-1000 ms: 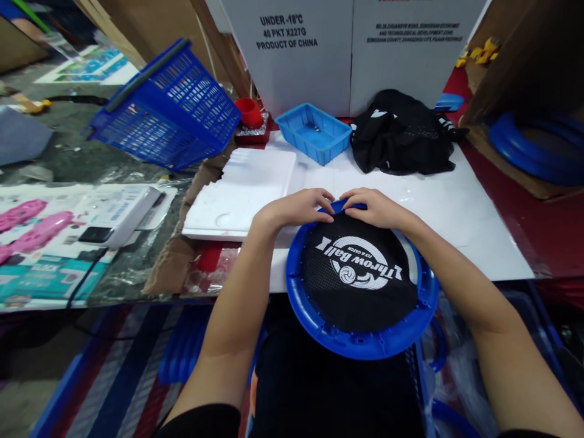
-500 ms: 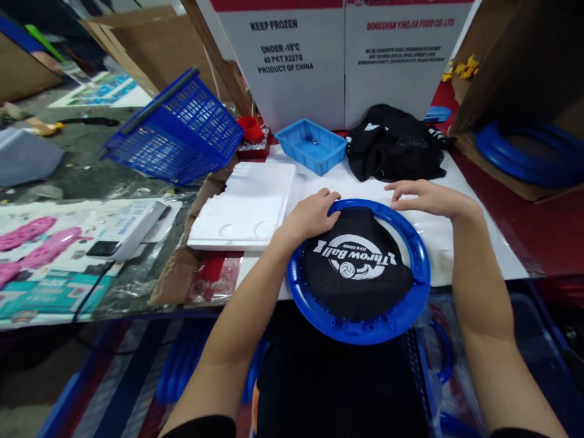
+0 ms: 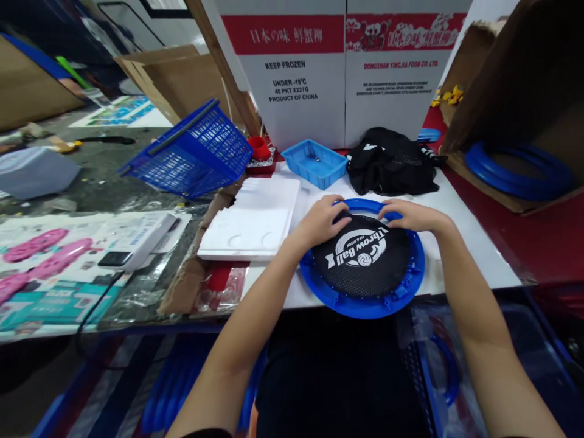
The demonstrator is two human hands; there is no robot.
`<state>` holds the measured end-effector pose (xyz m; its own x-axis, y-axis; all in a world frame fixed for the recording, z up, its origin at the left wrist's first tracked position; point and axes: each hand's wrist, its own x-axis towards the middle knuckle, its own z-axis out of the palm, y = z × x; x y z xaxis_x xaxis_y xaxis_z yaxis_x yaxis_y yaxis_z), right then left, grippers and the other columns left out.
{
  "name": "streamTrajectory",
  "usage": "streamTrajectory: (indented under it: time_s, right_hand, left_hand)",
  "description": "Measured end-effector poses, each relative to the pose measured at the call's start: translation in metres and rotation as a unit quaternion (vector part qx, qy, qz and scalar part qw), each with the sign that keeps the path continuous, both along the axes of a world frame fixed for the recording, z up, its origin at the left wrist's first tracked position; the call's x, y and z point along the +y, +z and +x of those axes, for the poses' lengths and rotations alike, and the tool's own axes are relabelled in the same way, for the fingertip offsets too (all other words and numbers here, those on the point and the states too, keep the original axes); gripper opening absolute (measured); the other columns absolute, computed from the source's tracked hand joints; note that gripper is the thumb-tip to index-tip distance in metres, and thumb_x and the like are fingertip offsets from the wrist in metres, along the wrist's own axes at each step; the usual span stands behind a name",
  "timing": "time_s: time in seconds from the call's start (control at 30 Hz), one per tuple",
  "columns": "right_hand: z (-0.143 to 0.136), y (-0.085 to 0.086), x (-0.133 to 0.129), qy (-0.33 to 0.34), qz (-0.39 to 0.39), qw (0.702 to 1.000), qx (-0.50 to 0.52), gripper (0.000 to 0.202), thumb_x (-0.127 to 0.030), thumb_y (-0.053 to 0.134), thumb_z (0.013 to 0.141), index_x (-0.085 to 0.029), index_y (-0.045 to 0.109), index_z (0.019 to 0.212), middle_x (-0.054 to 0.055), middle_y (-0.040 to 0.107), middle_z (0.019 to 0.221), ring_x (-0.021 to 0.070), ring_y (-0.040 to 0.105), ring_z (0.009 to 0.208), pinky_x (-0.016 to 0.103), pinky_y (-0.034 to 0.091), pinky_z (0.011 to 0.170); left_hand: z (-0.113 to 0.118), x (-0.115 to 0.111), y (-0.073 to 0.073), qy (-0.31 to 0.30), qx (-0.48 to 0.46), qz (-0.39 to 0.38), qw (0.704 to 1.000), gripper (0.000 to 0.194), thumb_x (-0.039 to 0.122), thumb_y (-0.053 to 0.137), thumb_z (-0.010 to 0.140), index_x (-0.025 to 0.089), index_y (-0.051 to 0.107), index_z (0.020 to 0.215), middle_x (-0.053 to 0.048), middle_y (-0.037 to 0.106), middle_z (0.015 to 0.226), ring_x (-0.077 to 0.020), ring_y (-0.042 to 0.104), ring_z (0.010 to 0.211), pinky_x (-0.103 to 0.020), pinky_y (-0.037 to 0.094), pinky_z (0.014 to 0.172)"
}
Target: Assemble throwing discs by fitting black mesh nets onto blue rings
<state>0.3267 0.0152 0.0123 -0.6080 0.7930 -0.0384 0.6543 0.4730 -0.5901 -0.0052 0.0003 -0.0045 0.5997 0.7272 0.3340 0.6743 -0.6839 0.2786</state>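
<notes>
A blue plastic ring (image 3: 362,308) lies at the table's front edge, slightly overhanging it. Inside it sits a round black mesh (image 3: 383,261) with white "Throw Ball" print, upside down and slanted to me. A narrow gap shows between mesh and ring at the far side. My left hand (image 3: 325,220) is at the ring's far left, fingers bent over the rim and thumb on the mesh edge. At the far right, my right hand (image 3: 409,215) has bent fingers closed on the mesh edge by the rim. Its thumb tip is partly hidden.
Behind the ring are a light-blue tray (image 3: 322,179) with small metal bits and a heap of black mesh (image 3: 390,161). White foam (image 3: 250,219) lies left, near a tilted blue basket (image 3: 196,152). More blue rings (image 3: 515,176) lie in a carton at right.
My right hand has moved left and down onto the ring's far edge. The mesh print has turned counter-clockwise. My left hand stays at the far left rim. The view has tilted up.
</notes>
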Motion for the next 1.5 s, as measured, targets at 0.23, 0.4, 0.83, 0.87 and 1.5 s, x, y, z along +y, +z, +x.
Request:
streamTrajectory:
  time_s: [0.23, 0.4, 0.83, 0.87, 1.5]
  right_hand:
    - [-0.038, -0.023, 0.001, 0.015, 0.042, 0.997, 0.063, 0.028, -0.015, 0.058, 0.094, -0.025, 0.084, 0.099, 0.007, 0.058, 0.173, 0.0318, 0.051, 0.164, 0.058, 0.037, 0.137]
    - [-0.033, -0.014, -0.006, -0.001, 0.036, 0.999, 0.025, 0.031, -0.050, 0.076, 0.099, -0.025, 0.082, 0.115, 0.012, 0.043, 0.183, 0.0385, 0.036, 0.172, 0.061, 0.030, 0.140]
    - [-0.021, -0.004, -0.006, 0.045, -0.068, 0.995, -0.057, 0.044, -0.070, 0.082, 0.089, -0.027, 0.081, 0.100, 0.008, 0.044, 0.183, 0.0410, 0.033, 0.172, 0.058, 0.024, 0.143]
    - [-0.019, -0.002, -0.006, 0.052, -0.073, 0.995, -0.051, 0.043, -0.069, 0.081, 0.089, -0.027, 0.081, 0.098, 0.007, 0.044, 0.183, 0.0402, 0.033, 0.172, 0.057, 0.023, 0.143]
    - [-0.002, 0.006, -0.002, -0.015, -0.091, 0.993, 0.075, 0.035, -0.058, 0.071, 0.096, -0.025, 0.071, 0.087, 0.010, 0.070, 0.161, 0.0385, 0.061, 0.153, 0.056, 0.042, 0.129]
  left_hand:
    - [0.004, 0.004, -0.007, -0.045, 0.104, -0.056, 0.992, 0.066, 0.063, 0.079, 0.097, 0.011, 0.075, 0.136, -0.026, 0.050, 0.173, -0.0465, 0.045, 0.162, -0.057, 0.035, 0.137]
    - [0.002, -0.012, 0.005, 0.079, 0.131, -0.108, 0.982, 0.078, 0.082, 0.077, 0.090, 0.011, 0.082, 0.123, -0.026, 0.054, 0.168, -0.0470, 0.064, 0.143, -0.052, 0.057, 0.117]
    - [-0.029, 0.010, 0.005, 0.030, -0.044, -0.272, 0.961, 0.025, 0.032, 0.089, 0.079, 0.020, 0.080, 0.099, -0.015, 0.059, 0.169, -0.0392, 0.063, 0.149, -0.048, 0.049, 0.128]
    - [-0.031, 0.011, 0.006, 0.027, -0.057, -0.272, 0.960, 0.024, 0.033, 0.090, 0.079, 0.020, 0.080, 0.096, -0.015, 0.065, 0.163, -0.0387, 0.065, 0.146, -0.048, 0.049, 0.128]
    - [-0.032, 0.020, -0.006, 0.015, -0.192, -0.242, 0.951, 0.020, 0.041, 0.085, 0.085, 0.022, 0.088, 0.089, -0.009, 0.087, 0.100, -0.0274, 0.080, 0.098, -0.041, 0.060, 0.098]
